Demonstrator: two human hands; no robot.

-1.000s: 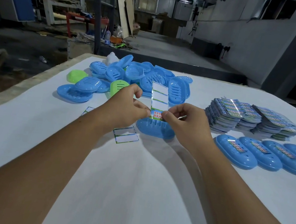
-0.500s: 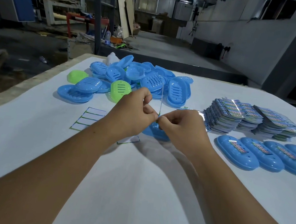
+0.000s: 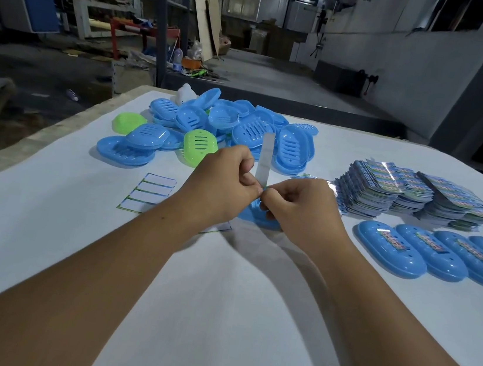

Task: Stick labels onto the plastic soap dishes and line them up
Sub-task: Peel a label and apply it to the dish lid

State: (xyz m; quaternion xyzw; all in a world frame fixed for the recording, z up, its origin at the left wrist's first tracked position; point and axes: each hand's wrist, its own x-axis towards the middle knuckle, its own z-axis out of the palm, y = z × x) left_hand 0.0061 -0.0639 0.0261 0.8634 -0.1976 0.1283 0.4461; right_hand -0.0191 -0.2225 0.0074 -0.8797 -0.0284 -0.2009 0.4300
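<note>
- We work at a white desk (image 3: pixel 41 248) in a dim workshop.
- Our left hand (image 3: pixel 224 186) and right hand (image 3: pixel 301 209) both pinch the label strip (image 3: pixel 265 163), probably to peel one label free.
- The blue soap dish (image 3: pixel 255 217) lies just under our hands, ready for it.
- Labelled dishes (image 3: pixel 391 248) stand in a row at the right; the unlabelled pile (image 3: pixel 229 123) waits behind.

White table (image 3: pixel 26 246) (workshop floor (image 3: pixel 278 77) beyond)
</note>
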